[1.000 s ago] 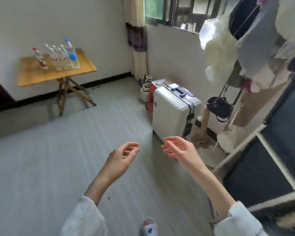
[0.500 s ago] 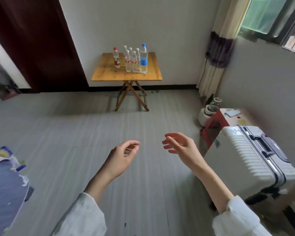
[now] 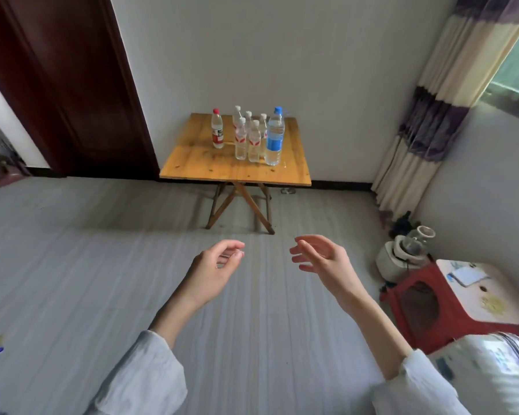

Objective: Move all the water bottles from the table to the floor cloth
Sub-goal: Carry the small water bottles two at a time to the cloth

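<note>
Grey striped flooring filled most of what we saw, running back to a white wall with a dark wooden door to the left of the surface and a striped curtain to its right. Half a second before, that small folding surface had sat farther off and higher in our view; now it stood larger and nearly straight ahead, so we judged that we had turned to face it and were closing in. A second before, it had been far off to the left, with a suitcase filling the middle of the view.

All the water bottles stood upright on the surface, bunched toward its back right part: a red-capped one slightly apart on the left, several small clear ones in the middle, and a tall blue-capped one at the right, touching or nearly touching its neighbours. None had been moved yet.

Our left hand and right hand hung in front of us, well short of the surface, fingers loosely curled and holding nothing, much as they had been. The floor cloth was not clearly in view; only a scrap of something blue showed at the far left edge. We judged the task was at its very start.
</note>
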Demonstrator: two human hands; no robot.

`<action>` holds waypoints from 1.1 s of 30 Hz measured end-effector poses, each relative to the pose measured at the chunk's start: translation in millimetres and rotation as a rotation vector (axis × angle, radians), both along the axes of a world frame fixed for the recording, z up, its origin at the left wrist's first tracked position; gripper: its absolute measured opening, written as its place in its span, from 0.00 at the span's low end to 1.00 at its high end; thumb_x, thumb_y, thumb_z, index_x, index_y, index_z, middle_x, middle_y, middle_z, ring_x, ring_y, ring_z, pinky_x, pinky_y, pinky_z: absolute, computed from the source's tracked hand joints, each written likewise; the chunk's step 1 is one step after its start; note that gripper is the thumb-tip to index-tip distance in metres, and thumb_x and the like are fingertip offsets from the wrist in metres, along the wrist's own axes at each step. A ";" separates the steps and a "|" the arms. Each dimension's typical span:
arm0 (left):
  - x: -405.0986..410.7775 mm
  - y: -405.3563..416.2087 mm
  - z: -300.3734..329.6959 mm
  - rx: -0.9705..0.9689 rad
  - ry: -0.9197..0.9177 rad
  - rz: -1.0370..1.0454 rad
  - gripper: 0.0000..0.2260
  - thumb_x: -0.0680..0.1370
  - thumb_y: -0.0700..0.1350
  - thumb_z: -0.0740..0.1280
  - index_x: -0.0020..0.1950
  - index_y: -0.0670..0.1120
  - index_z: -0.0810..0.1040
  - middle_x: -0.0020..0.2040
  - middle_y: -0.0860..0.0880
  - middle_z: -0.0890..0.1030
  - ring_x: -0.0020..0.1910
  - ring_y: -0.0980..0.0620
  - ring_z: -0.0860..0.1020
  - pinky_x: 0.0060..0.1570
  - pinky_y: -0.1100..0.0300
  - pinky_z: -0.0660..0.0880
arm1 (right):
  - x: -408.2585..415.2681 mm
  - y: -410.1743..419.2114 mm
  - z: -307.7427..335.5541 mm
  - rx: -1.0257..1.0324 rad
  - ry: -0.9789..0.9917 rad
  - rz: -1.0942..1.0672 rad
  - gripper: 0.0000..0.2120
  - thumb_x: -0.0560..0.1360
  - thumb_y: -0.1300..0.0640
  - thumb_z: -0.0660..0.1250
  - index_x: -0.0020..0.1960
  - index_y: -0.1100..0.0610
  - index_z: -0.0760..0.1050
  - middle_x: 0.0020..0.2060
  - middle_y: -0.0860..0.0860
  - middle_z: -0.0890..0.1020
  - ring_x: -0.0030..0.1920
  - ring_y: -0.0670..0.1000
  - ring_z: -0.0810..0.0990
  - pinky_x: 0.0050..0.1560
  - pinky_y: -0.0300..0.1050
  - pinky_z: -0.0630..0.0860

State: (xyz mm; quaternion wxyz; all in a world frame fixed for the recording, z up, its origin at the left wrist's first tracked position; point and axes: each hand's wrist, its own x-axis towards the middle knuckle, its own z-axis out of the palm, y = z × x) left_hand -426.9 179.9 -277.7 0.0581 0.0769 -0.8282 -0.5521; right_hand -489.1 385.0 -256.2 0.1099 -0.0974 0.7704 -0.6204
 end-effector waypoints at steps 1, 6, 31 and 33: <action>-20.6 -7.0 0.3 0.000 -0.004 -0.008 0.09 0.77 0.45 0.62 0.47 0.61 0.74 0.51 0.50 0.81 0.52 0.53 0.79 0.56 0.56 0.74 | -19.9 -6.1 -0.7 0.000 -0.004 0.000 0.05 0.76 0.55 0.62 0.47 0.51 0.77 0.42 0.51 0.84 0.42 0.47 0.83 0.46 0.42 0.78; -115.0 -38.2 -17.7 -0.010 -0.062 -0.026 0.08 0.77 0.46 0.62 0.48 0.61 0.74 0.51 0.52 0.81 0.52 0.54 0.79 0.57 0.54 0.74 | -122.6 -36.8 -17.0 0.023 -0.024 0.015 0.05 0.76 0.54 0.62 0.47 0.49 0.76 0.42 0.49 0.84 0.42 0.45 0.83 0.45 0.38 0.79; -598.4 -201.4 -66.9 0.127 -0.165 0.086 0.09 0.78 0.41 0.62 0.47 0.56 0.75 0.48 0.50 0.81 0.48 0.52 0.79 0.47 0.62 0.73 | -626.2 -204.7 -48.4 0.080 -0.132 0.060 0.10 0.76 0.57 0.62 0.56 0.58 0.74 0.42 0.53 0.83 0.44 0.53 0.82 0.48 0.49 0.79; -635.6 -224.1 -79.5 0.135 -0.182 0.078 0.09 0.78 0.41 0.61 0.48 0.55 0.75 0.48 0.51 0.81 0.48 0.51 0.79 0.45 0.63 0.73 | -658.2 -227.2 -59.2 0.082 -0.138 0.038 0.09 0.76 0.58 0.62 0.55 0.58 0.74 0.41 0.52 0.83 0.44 0.54 0.82 0.49 0.52 0.78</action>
